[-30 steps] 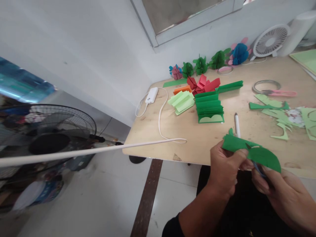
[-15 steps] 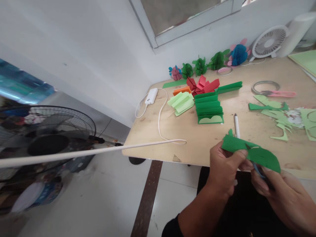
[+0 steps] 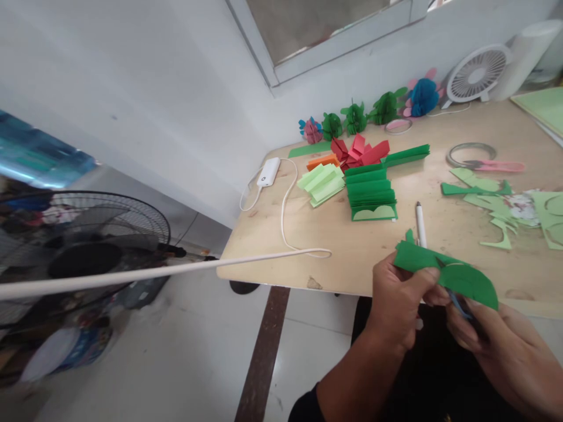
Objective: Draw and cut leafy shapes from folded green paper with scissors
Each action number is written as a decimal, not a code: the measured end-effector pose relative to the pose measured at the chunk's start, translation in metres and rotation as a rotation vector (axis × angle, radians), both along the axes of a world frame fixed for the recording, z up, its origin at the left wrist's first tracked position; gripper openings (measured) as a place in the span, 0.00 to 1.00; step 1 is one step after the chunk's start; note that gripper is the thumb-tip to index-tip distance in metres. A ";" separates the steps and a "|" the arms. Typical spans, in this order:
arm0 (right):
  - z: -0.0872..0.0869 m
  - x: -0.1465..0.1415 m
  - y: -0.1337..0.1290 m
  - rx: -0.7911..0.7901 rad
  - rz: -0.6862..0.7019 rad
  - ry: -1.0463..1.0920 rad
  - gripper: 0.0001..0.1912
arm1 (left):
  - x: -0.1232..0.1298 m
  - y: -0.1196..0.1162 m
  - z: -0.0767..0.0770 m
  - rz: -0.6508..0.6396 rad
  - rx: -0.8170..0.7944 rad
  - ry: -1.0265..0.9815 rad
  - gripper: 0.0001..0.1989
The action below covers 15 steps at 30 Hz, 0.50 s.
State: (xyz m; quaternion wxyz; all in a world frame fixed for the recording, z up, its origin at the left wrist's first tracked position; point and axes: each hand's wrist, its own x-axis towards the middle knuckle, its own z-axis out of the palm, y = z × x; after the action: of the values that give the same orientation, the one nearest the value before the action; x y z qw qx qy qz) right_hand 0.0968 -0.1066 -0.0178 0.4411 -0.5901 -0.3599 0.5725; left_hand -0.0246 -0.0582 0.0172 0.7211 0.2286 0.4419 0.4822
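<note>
The left hand (image 3: 398, 296) and right hand (image 3: 490, 328) are bare. A black sleeve (image 3: 307, 407) leaves the left forearm (image 3: 358, 375) uncovered; the clothing (image 3: 420, 375) is black too, with a tiny yellowish fleck (image 3: 447, 417).

Beyond the fingers (image 3: 426, 280), a pale wooden table (image 3: 259, 234) reaches a white wall (image 3: 197, 99) with a window (image 3: 323, 26) high in it. Left of the fingers and lower lies a pale tiled floor (image 3: 197, 357), crossed by a dark strip (image 3: 266, 346); farther left, a black fan (image 3: 83, 259). Soft light gives the floor a faint sheen.
</note>
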 end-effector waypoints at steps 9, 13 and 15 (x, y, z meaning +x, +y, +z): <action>-0.001 0.000 -0.001 0.021 0.008 0.001 0.29 | -0.004 0.001 0.000 -0.051 -0.019 -0.006 0.12; 0.000 0.000 -0.002 0.037 0.002 0.019 0.30 | -0.006 0.002 0.000 -0.069 -0.005 -0.006 0.11; 0.002 -0.001 -0.002 0.043 0.006 0.025 0.30 | -0.007 0.002 0.001 -0.076 -0.002 -0.003 0.11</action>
State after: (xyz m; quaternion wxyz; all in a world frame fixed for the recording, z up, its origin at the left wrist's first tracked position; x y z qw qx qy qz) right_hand 0.0962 -0.1082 -0.0160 0.4564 -0.5723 -0.3684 0.5732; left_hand -0.0312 -0.0566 0.0186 0.7398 0.2439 0.4320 0.4544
